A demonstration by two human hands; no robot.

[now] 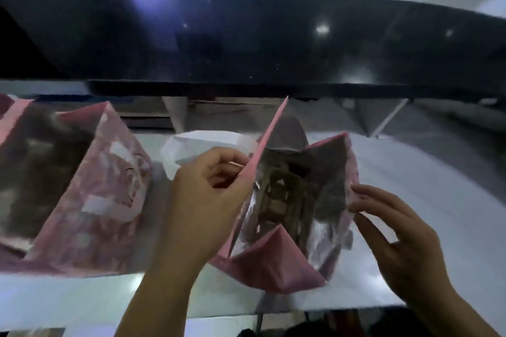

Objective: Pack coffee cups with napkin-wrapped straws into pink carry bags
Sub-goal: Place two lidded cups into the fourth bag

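Observation:
A pink carry bag (273,262) with a shiny silver lining stands open on the white counter, right in front of me. My left hand (202,194) pinches its left rim. On the bag's right edge, my right hand (388,232) holds the rim with its fingertips, spreading the mouth. Inside the bag something dark shows, too blurred to name. A second pink carry bag (90,200) stands open to the left. No cup or straw is clearly visible.
A white paper or napkin (197,148) lies on the counter behind my left hand. A dark raised shelf (246,41) overhangs the back of the white counter (424,200). The counter's front edge runs just below the bags.

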